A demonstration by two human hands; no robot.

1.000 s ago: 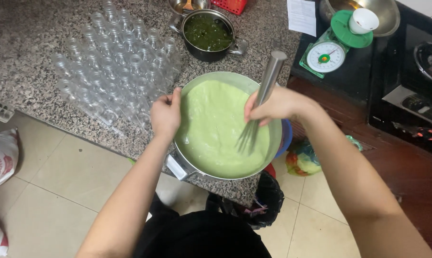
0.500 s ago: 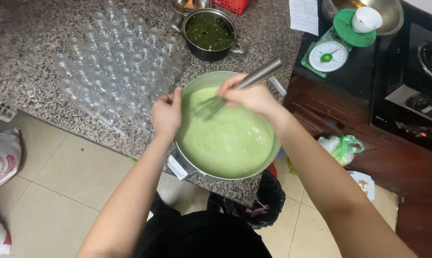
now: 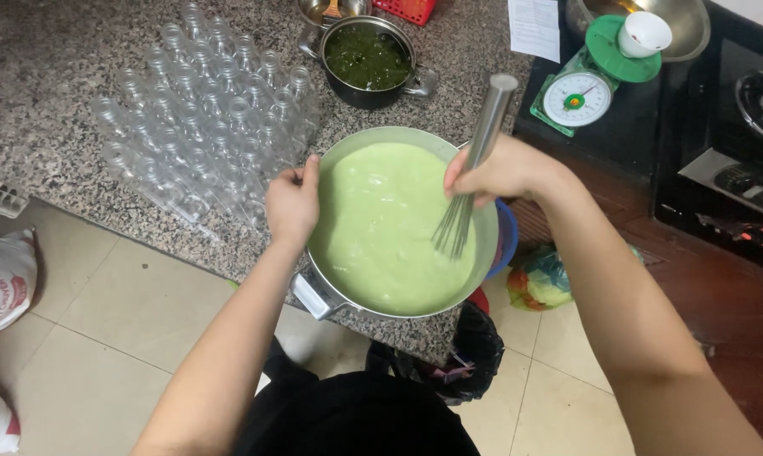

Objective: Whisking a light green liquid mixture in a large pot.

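A wide metal pot [image 3: 339, 300] full of pale green batter [image 3: 381, 228] stands at the near edge of a speckled granite counter [image 3: 52, 76]. My left hand [image 3: 293, 201] grips the pot's left rim. My right hand [image 3: 504, 171] is closed around the steel handle of a wire whisk [image 3: 474, 160], whose wires dip into the batter at the right side of the pot. The whisk stands nearly upright.
Several clear glass jars [image 3: 204, 110] stand in rows left of the pot. Behind it sits a smaller pot of dark green liquid [image 3: 369, 59]. A green kitchen scale [image 3: 580, 89] with a white cup [image 3: 645, 34] is at the right, beside a dark stove [image 3: 736, 160]. Bags lie on the tiled floor.
My right hand has swung the whisk from the pot's upper left back to its right side, and the handle now stands upright. My left hand has stayed on the rim.
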